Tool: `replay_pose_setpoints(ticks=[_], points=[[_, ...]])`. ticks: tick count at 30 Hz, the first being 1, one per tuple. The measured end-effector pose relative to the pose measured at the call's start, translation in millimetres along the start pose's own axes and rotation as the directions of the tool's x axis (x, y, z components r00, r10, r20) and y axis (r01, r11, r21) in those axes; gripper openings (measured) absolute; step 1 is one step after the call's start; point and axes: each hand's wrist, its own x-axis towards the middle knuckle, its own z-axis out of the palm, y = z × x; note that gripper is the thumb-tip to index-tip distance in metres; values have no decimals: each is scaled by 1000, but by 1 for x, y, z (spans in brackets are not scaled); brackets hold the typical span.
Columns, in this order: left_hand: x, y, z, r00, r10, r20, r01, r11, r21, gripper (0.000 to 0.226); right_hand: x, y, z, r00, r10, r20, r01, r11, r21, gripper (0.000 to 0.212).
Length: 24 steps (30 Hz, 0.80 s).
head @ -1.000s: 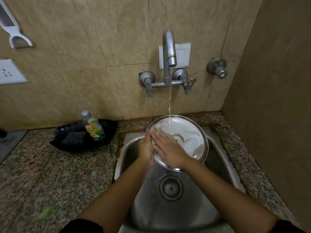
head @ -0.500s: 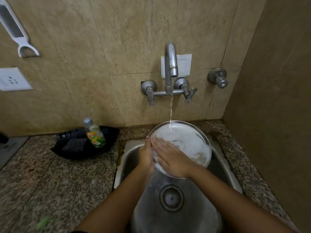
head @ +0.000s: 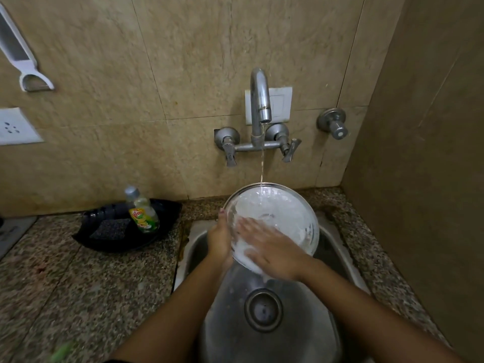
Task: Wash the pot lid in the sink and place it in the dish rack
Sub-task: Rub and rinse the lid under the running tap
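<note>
A round steel pot lid [head: 285, 213], covered in white foam, is held tilted over the steel sink [head: 264, 344] under a thin stream of water from the tap [head: 260, 100]. My left hand [head: 220, 239] grips the lid's left rim. My right hand [head: 272, 247] lies flat on the lid's soapy face, fingers spread and blurred. The stream lands on the lid's far edge. No dish rack is in view.
A black tray [head: 110, 244] on the granite counter [head: 86, 292] left of the sink holds a dish soap bottle [head: 142, 210] and a dark scrub pad [head: 110, 228]. A tiled wall rises behind; another wall closes the right side. A socket [head: 15, 127] is at far left.
My right hand has slid across the soapy lid face, from the left rim towards its lower middle. The lid stays under the running water in my left hand. The camera tilted up slightly.
</note>
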Motion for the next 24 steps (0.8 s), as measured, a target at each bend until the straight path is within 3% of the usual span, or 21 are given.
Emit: replay_pose_setpoints(ticks=[3,5,7,9,11,13,14,17,19,22,24], points=[[5,3,-8,999,32,-40,-31,999,22,55,-24,36,-6,983,176,-59,-182,975,-127,60],[-1,0,-6,999,48,-19,-47,997,69,52,-12,54,-10,908,395,-138,-411,904,-116,64],[-7,-5,-1,998,43,35,-45,996,76,51,14,53,-9,854,453,-254,-491,864,-110,68],[-13,-4,5,997,55,55,-58,997,59,50,34,36,-4,918,310,-247,-341,935,-96,68],[-11,-1,6,997,66,47,-68,997,35,49,33,12,1,991,34,-127,-45,995,-86,64],[-7,3,1,997,68,23,-68,998,18,49,15,9,4,992,-122,-30,119,990,-80,61],[-5,4,-2,997,75,2,-75,997,23,48,8,18,4,991,-135,-23,132,986,-98,59],[-5,6,-5,997,68,-46,-68,997,21,46,-2,54,1,984,111,-143,-136,974,-183,60],[-6,5,-3,997,71,-28,-70,997,28,48,6,61,-3,924,277,-264,-330,925,-186,64],[-11,6,-4,992,97,85,-99,995,12,31,37,43,-9,873,301,-384,-352,934,-66,59],[-15,9,-4,976,119,183,-122,992,7,18,57,32,-21,836,261,-483,-309,951,-20,42]])
